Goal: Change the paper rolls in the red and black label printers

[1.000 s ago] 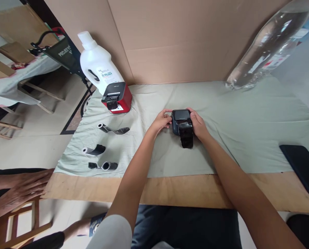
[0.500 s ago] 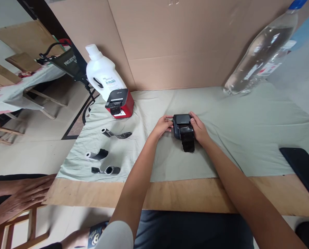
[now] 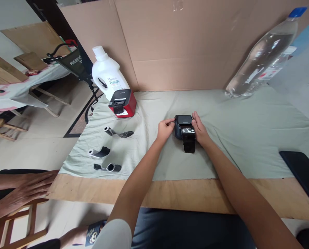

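On the cloth in front of me stands a small dark label printer, and a glossy black strip hangs from its front. My left hand is at its left side, fingers curled and fingertips pressed to the upper edge. Against the right side lies my right hand, thumb near the top and fingers stretched along the side. Both hands hold the printer between them. A red and black printer with a similar black strip is farther left. Three partly unrolled black rolls lie on the cloth, one being the upper roll.
A white detergent bottle stands behind the red printer, before a cardboard panel. A large clear bottle leans at the back right. A dark phone lies at the right edge. Another person's hands rest at the left corner.
My left fingers have drawn together at the printer's left upper edge. My right fingers look straighter along its right side. The whole view has shifted slightly; the printer stays in place.
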Available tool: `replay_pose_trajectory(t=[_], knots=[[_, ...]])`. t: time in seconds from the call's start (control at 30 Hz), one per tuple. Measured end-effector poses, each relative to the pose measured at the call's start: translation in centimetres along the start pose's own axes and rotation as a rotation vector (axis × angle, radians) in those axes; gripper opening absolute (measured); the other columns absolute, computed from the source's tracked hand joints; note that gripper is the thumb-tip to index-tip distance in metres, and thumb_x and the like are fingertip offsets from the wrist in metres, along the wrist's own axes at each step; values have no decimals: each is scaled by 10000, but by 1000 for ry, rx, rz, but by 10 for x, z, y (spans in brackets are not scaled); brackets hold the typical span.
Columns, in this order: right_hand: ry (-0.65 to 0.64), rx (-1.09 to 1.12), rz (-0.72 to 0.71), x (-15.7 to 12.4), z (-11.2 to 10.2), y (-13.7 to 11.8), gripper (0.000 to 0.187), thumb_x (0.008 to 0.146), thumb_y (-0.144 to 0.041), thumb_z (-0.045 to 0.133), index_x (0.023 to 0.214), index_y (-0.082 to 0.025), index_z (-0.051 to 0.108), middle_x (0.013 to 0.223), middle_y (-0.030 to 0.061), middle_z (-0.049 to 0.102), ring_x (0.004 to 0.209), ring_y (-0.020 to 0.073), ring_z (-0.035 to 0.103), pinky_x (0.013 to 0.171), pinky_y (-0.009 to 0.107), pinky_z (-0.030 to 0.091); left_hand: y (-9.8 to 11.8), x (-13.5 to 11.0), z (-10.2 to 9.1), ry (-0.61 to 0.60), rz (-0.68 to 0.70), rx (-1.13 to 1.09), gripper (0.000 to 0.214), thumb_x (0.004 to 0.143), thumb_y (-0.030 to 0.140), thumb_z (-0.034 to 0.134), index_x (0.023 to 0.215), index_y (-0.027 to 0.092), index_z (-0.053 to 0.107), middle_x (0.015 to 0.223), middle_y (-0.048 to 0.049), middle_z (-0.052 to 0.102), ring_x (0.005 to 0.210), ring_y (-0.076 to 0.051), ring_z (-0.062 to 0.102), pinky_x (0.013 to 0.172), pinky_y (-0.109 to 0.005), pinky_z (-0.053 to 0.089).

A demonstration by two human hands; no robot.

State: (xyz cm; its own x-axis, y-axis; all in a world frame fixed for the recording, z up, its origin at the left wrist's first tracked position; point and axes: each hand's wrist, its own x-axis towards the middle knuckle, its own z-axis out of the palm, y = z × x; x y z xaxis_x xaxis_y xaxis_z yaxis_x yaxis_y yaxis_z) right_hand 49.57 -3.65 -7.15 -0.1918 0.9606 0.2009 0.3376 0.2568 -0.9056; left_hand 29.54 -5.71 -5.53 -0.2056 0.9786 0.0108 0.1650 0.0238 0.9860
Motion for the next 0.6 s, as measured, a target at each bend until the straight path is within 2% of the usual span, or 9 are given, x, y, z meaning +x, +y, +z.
replay_pose_trajectory(t=[0.1, 0.23, 0.37, 0.5, 0.6], knots=[[-5, -11, -8, 1, 1, 2, 968, 981, -828, 313, 1735, -246, 139, 1760, 118, 291, 1627, 263, 307, 1348, 493, 213, -2, 0, 2, 30, 48, 1, 443, 825, 105, 572, 1196, 126, 815, 511, 92, 421, 531, -104, 378, 617, -242, 401], [-30, -32, -27, 2, 2, 2, 977, 984, -824, 303, 1732, -210, 166, 1760, 135, 285, 1612, 281, 343, 1343, 482, 241, -3, 4, 3, 0, 118, 42, 554, 825, 84, 565, 1342, 155, 751, 534, 97, 360, 560, -111, 351, 657, -243, 411], [-21, -76, -58, 2, 1, 4, 916, 1009, -787, 281, 1732, -234, 175, 1748, 106, 330, 1599, 290, 370, 1337, 500, 264, 0, 10, 1, -79, 83, 151, 608, 841, 91, 544, 1422, 180, 702, 540, 80, 439, 567, -133, 411, 684, -260, 445], [-13, -84, -69, 3, 1, 3, 912, 1007, -790, 283, 1723, -230, 216, 1748, 111, 327, 1582, 295, 402, 1337, 495, 265, 5, 12, 0, -89, 37, 183, 635, 854, 98, 538, 1463, 219, 674, 559, 63, 509, 592, -152, 490, 757, -284, 492], [3, -98, -66, 3, 1, 0, 938, 993, -811, 283, 1705, -201, 279, 1740, 124, 343, 1597, 299, 373, 1344, 489, 247, 7, 13, -1, -97, 12, 179, 628, 857, 103, 555, 1460, 228, 678, 634, 37, 615, 657, -167, 567, 827, -304, 518]])
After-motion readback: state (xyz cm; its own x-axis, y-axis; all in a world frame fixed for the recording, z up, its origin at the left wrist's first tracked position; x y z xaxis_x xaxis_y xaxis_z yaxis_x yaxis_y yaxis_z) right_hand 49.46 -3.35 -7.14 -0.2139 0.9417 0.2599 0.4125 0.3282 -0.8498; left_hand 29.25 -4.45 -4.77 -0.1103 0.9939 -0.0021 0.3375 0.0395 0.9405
